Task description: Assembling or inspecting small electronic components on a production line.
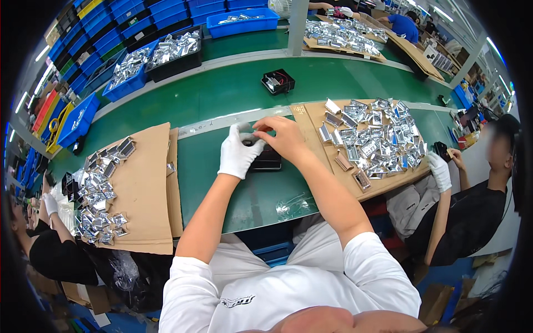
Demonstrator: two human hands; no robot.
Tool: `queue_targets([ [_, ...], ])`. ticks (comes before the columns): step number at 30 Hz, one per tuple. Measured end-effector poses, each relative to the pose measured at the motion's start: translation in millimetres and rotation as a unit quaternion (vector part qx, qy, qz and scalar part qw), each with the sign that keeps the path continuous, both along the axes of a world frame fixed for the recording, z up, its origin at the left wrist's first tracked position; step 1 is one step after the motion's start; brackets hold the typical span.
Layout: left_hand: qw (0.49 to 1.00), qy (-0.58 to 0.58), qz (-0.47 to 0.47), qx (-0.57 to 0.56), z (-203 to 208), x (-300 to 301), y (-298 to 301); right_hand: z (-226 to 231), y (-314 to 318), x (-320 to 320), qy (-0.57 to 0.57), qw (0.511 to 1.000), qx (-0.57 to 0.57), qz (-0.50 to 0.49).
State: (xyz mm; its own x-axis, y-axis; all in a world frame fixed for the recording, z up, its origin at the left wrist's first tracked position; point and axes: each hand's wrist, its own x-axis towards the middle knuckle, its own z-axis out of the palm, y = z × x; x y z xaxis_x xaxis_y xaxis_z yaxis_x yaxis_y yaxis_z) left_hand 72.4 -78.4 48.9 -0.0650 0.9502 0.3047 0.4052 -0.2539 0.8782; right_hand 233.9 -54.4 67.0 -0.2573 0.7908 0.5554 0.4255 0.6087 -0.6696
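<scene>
Black box (267, 160) — green worktop (199, 161)

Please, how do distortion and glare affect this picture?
Head view: fisheye distortion bows the green work surface; bright glare speckles the shiny silver metal pieces; detail between the white-gloved left hand and bare right hand is too small to tell.

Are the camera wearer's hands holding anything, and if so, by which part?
It cannot be told: the gloved left hand and bare right hand are close together by the black box, hiding anything small between them.
</scene>
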Motion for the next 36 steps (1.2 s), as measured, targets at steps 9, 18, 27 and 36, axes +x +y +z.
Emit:
queue_targets([
  [9, 0.990, -0.142, -0.015, -0.010, -28.5, -28.7, 25.0, 36.7, -6.5, 35.9, -0.181, 0.951, -0.215, -0.129],
  [18, 0.950, 0.310, 0.026, 0.032, 45.3, 21.1, 13.2, 1.3, 9.4, 40.3, -0.165, 0.949, -0.268, -0.013],
  [27, 0.981, 0.187, -0.049, -0.022, 10.3, -3.2, 39.9, -8.2, 14.1, 35.6, -0.105, 0.968, -0.229, -0.019],
  [36, 0.981, -0.161, -0.095, -0.049, 2.2, -30.6, 20.9, -8.7, 13.6, 12.1, 0.003, 0.990, -0.139, 0.028],
])
